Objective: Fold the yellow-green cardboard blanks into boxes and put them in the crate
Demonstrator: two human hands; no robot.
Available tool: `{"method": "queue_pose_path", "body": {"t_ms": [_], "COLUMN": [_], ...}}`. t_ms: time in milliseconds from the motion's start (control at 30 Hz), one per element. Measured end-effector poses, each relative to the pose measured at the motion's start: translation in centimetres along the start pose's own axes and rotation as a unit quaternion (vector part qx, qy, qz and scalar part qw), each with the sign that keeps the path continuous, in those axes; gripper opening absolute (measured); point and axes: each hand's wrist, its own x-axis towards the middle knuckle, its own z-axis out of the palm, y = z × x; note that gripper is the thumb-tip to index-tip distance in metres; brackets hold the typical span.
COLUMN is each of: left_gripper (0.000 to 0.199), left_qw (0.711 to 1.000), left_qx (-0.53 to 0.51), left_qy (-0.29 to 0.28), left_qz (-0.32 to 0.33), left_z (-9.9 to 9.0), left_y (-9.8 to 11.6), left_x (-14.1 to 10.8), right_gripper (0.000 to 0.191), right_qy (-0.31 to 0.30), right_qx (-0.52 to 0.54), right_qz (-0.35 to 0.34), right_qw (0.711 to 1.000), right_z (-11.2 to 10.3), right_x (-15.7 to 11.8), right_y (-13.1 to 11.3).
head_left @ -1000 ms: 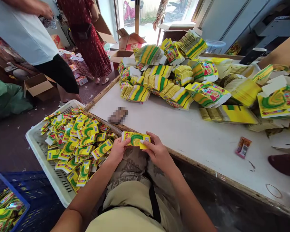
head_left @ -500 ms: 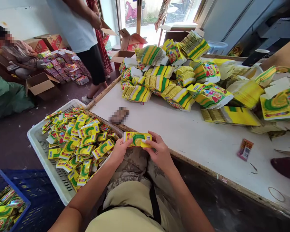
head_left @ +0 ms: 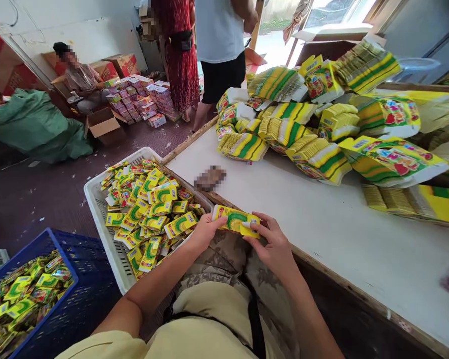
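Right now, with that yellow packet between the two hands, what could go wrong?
The left hand and right hand both pinch the yellow packet near its ends, so pressing too hard might crease it. The white basket is heaped with loose yellow packets, and a bump could spill a few. On the table, the stacks of yellow packaging lie piled and tilted on one another, so one might slide.

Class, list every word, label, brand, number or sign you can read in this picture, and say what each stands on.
None can be read with certainty.
Held packet: printing too small.
Packets in the white basket: printing too small.
Yellow-green bundles on the table: colourful lettering, not clear enough to read.
Red cartons by the wall: pale characters, blurred.
Stacked boxes: printing too small.
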Motion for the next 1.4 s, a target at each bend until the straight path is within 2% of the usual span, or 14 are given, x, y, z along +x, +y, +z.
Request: {"method": "queue_pose_path", "body": {"t_ms": [200,300,467,633,833,967,1100,1233,1333,1400], "left_gripper": [0.05,0.046,0.045,0.047,0.046,0.046,0.046,0.053,0.054,0.055], "left_qw": [1.0,1.0,1.0,0.999,1.0,1.0,0.999,0.998,0.999,0.998], "left_qx": [-0.001,-0.011,0.006,0.041,0.016,-0.02,-0.032,-0.029,-0.008,0.035], "left_qy": [0.018,0.003,-0.02,-0.012,-0.008,0.001,-0.012,-0.014,-0.004,0.04], "left_qz": [-0.009,-0.002,-0.001,-0.005,-0.012,-0.016,-0.034,-0.054,-0.031,0.012], "left_z": [-0.2,-0.1,0.0,-0.2,0.0,0.3,0.1,0.1,-1.3,-3.8], "left_y": [-0.1,-0.1,0.3,-0.2,-0.6,-0.6,-0.4,-0.6,-0.5,0.2], "left_x": [-0.1,-0.1,-0.1,0.0,-0.6,-0.9,-0.7,-0.9,-1.2,-1.5], "right_gripper": [0.019,0.02,0.029,0.042,0.066,0.065,0.074,0.063,0.075,0.086], "right_qy": [-0.035,-0.062,-0.032,0.016,-0.035,0.003,-0.03,-0.024,-0.03,-0.042], "right_qx": [-0.001,-0.009,0.02,0.054,0.084,0.062,0.141,0.156,0.134,0.152], "right_qz": [0.01,0.012,0.032,0.104,0.093,0.088,0.073,0.085,0.09,0.092], "right_qw": [0.999,0.998,0.999,0.993,0.992,0.994,0.987,0.984,0.987,0.983], "right_z": [-0.4,-0.9,-1.3,-0.8,0.4,1.6,1.6,1.9,2.6,2.9], "right_x": [0.4,0.6,1.0,1.1,0.7,0.4,0.4,0.1,-0.1,-0.3], "right_y": [-0.4,-0.7,-1.3,-1.4,-1.0,-0.6,0.0,0.3,0.2,0.1]}}
